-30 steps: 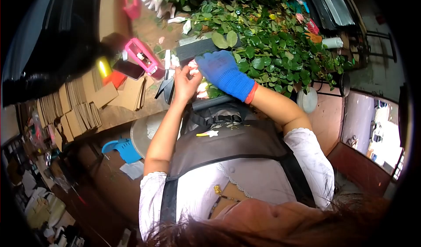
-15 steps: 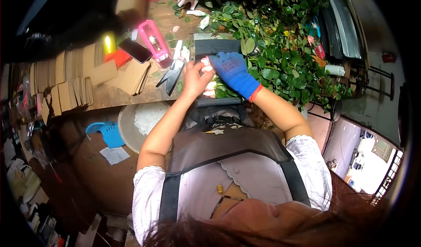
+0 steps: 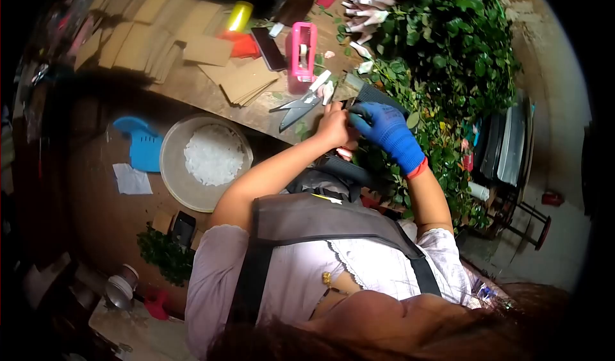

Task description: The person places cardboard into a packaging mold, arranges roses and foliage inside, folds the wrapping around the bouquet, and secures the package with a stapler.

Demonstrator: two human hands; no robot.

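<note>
My left hand (image 3: 336, 127), bare, has its fingers curled in close against my right hand (image 3: 383, 127), which wears a blue knitted glove with a red cuff. Both hands are closed together at the bench edge; whatever lies between their fingertips is hidden. Just below them, pink flower heads (image 3: 344, 153) show in part. A black ridged board (image 3: 378, 96) lies beyond the gloved hand. To the left of my hands are scissors (image 3: 300, 110) with spread blades and a small white-wrapped bud (image 3: 327, 92). Behind these stands a pink tape dispenser (image 3: 302, 60).
Leafy green stems (image 3: 458, 47) heap up on the right, with white-wrapped flower heads (image 3: 371, 18) at the back. Cardboard pieces (image 3: 246, 85), a phone (image 3: 269, 48) and a yellow roll (image 3: 239, 16) occupy the bench's left. Below stands a round tub (image 3: 172, 175) holding white material.
The view has swung, so the bench now appears tilted. Both hands remain together; the gloved fingers have curled in, and the pink petals seen between the hands are now covered.
</note>
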